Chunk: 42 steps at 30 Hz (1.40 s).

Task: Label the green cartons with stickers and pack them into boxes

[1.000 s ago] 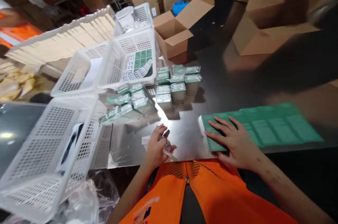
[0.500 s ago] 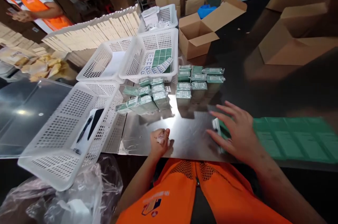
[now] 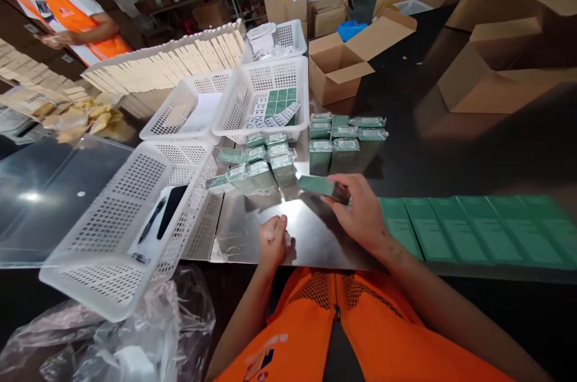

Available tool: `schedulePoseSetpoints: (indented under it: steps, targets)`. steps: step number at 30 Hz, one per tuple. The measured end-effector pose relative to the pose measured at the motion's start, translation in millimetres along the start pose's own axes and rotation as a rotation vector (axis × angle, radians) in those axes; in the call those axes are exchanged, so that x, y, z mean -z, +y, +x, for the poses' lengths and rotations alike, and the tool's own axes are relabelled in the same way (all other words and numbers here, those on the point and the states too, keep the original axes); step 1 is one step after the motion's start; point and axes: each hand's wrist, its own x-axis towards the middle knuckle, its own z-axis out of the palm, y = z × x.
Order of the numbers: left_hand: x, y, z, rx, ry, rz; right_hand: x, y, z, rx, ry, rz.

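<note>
My left hand (image 3: pixel 273 239) is closed around a crumpled bit of whitish clear plastic film, just over the metal tabletop near its front edge. Ahead and to the right, my right hand (image 3: pixel 358 205) grips one end of a green box (image 3: pixel 315 184), which points left toward the wrapped packs. Two clusters of green boxes in clear wrap stand beyond: left packs (image 3: pixel 259 172) and right packs (image 3: pixel 336 145). Beside my right forearm lies a row of flat green boxes (image 3: pixel 469 229), running to the right edge.
White perforated baskets (image 3: pixel 216 133) stand on the left; the nearest basket (image 3: pixel 112 175) holds a pen and a dark object. An open carton (image 3: pixel 333 78) sits behind the right packs. A clear plastic bag (image 3: pixel 148 334) hangs lower left. Another person (image 3: pixel 81 15) stands far left.
My right hand has moved left and forward from the flat row and now holds a green box. The front of the right cluster shows one pack fewer. My left hand stays closed.
</note>
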Motion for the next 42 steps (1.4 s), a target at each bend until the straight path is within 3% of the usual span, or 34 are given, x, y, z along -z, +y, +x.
schedulePoseSetpoints:
  steps: [2, 3, 7, 9, 12, 15, 17, 24, 29, 34, 37, 42]
  targets:
    - [-2.0, 7.2, -3.8, -0.023, -0.047, 0.015, 2.2, 4.0, -14.5, -0.161, 0.099, 0.214]
    - [-4.2, 11.0, -3.5, -0.051, -0.059, 0.019, 1.8, 4.8, -21.6, -0.210, 0.087, 0.299]
    - [-16.4, 22.6, 5.3, -0.186, -0.031, 0.066, -2.7, 4.3, -46.4, -0.252, -0.155, 0.375]
    - [-20.9, 25.3, 8.4, -0.227, -0.074, 0.142, -0.4, 3.3, -52.9, -0.238, -0.145, 0.361]
    - [-23.5, 29.2, 8.0, -0.327, -0.212, 0.272, 11.2, 2.1, -51.8, -0.099, -0.009, 0.335]
    - [-22.6, 37.3, 6.9, -0.594, -0.273, 0.435, 24.5, 1.4, -43.7, 0.164, 0.009, 0.324]
    - [-21.3, 44.1, 6.9, -0.766, -0.294, 0.509, 30.7, 0.4, -39.5, 0.266, -0.010, 0.312]
    - [-13.1, 66.0, -4.0, -1.016, -0.360, 0.589, 43.2, -11.2, -37.0, 0.303, -0.187, 0.142]
    - [-15.1, 73.3, -10.2, -1.119, -0.536, 0.526, 46.5, -7.0, -32.5, 0.524, -0.204, 0.202]
    - [-14.1, 74.4, 0.6, -1.396, -0.487, 0.748, 50.4, -5.6, -29.2, 0.640, -0.196, 0.306]
    - [-11.7, 80.1, 8.1, -1.493, -0.493, 0.853, 52.8, -11.4, -28.6, 0.639, -0.163, 0.145]
    - [-6.4, 95.0, 11.6, -1.601, -0.512, 1.139, 54.3, -13.4, -24.7, 0.616, -0.217, -0.126]
